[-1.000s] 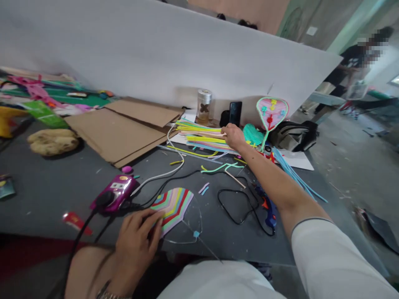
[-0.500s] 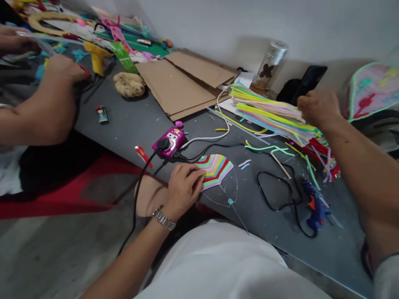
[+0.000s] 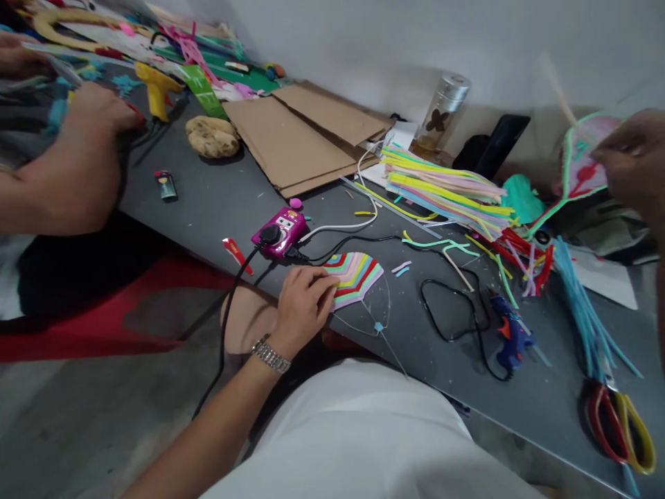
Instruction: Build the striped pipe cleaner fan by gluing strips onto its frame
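Observation:
My left hand [image 3: 306,301] is closed at the left edge of a striped piece [image 3: 358,278] made of rows of coloured pipe cleaners, at the table's front edge. Thin wires run from that piece to a small blue knot [image 3: 379,327]. My right hand [image 3: 631,149] is raised at the far right, blurred by motion, its fingers pinched on a pale pipe cleaner [image 3: 557,86] that points up and left. Left of it, a bundle of pastel pipe cleaners [image 3: 447,190] lies on the table. A blue glue gun [image 3: 512,336] lies nearer to me.
A purple power strip [image 3: 283,232] with cords stands left of the striped piece. Red-and-yellow scissors [image 3: 618,423] lie at right by blue pipe cleaners [image 3: 584,305]. Cardboard [image 3: 306,138] and a flask [image 3: 444,114] are behind. A co-worker's arm [image 3: 77,166] is at left.
My right hand has moved right and up from the end of the pastel bundle, now with a pale pipe cleaner. The scissors have come into view. My left hand stays on the striped piece.

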Demonstrator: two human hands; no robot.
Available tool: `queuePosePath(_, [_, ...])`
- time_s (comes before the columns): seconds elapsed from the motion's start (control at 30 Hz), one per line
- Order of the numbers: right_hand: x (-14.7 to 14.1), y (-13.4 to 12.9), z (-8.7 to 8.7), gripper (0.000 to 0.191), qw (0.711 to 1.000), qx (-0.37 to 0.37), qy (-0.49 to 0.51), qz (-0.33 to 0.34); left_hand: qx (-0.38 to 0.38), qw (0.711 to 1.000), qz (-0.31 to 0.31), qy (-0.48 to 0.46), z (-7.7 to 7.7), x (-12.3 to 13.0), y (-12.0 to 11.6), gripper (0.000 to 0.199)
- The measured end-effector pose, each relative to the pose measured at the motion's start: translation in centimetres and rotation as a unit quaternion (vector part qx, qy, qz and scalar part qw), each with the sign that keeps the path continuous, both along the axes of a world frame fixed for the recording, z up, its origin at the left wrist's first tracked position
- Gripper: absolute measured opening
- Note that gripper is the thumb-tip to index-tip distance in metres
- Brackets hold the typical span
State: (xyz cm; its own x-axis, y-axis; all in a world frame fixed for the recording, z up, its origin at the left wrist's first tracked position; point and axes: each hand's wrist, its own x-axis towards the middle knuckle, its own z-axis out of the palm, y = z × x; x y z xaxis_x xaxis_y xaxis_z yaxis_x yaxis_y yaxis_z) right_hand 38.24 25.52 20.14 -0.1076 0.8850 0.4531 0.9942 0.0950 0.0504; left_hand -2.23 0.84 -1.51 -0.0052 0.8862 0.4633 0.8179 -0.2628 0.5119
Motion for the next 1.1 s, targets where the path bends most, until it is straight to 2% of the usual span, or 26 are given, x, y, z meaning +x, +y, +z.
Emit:
queuePosePath(0.1, [-4.4, -5.6, -2.4, 0.035, 0.979, -0.034, 0.085, 0.180, 0.006, 0.999, -0.002, -0.051, 0.5, -0.1, -0.3, 0.022])
queuePosePath(0.17, [-7.3, -9.5, -5.0, 0.018, 0.934, -0.050, 0.106, 0.336, 0.023, 0.994, 0.018, -0.106, 1.2, -0.3, -0.9, 0.025])
queuePosePath(0.23, [-9.7, -13.0, -7.7, 0.012, 0.896, -0.095, 0.106, 0.421, 0.038, 0.988, 0.054, -0.143, 2.0, -0.5, -2.0, 0.029])
queuePosePath(0.33, [-11.5, -16.6, -10.8, 0.018, 0.884, -0.129, 0.031, 0.449, 0.031, 0.987, 0.082, -0.133, 2.8, -0.8, -4.0, 0.025])
queuePosePath(0.47, [-11.4, -17.8, -12.9, 0.020, 0.878, -0.135, -0.009, 0.460, 0.005, 0.988, 0.059, -0.141, 2.3, -0.7, -6.3, 0.022])
queuePosePath(0.63, [-10.3, -17.3, -13.4, 0.024, 0.870, -0.140, -0.024, 0.472, -0.060, 0.958, 0.091, -0.266, 0.7, -0.2, -7.1, 0.035])
queuePosePath(0.8, [-9.8, -17.2, -13.6, 0.024, 0.870, -0.150, -0.021, 0.469, -0.080, 0.936, 0.124, -0.318, 0.6, -0.3, -6.4, 0.040])
queuePosePath(0.93, [-9.6, -17.0, -13.9, 0.022, 0.870, -0.162, 0.008, 0.466, -0.076, 0.941, 0.116, -0.309, 0.8, -0.8, -6.2, 0.037])
queuePosePath(1.1, [-9.2, -16.9, -13.8, 0.021, 0.873, -0.167, 0.030, 0.457, -0.064, 0.969, 0.076, -0.225, 1.1, -1.4, -6.4, 0.013])
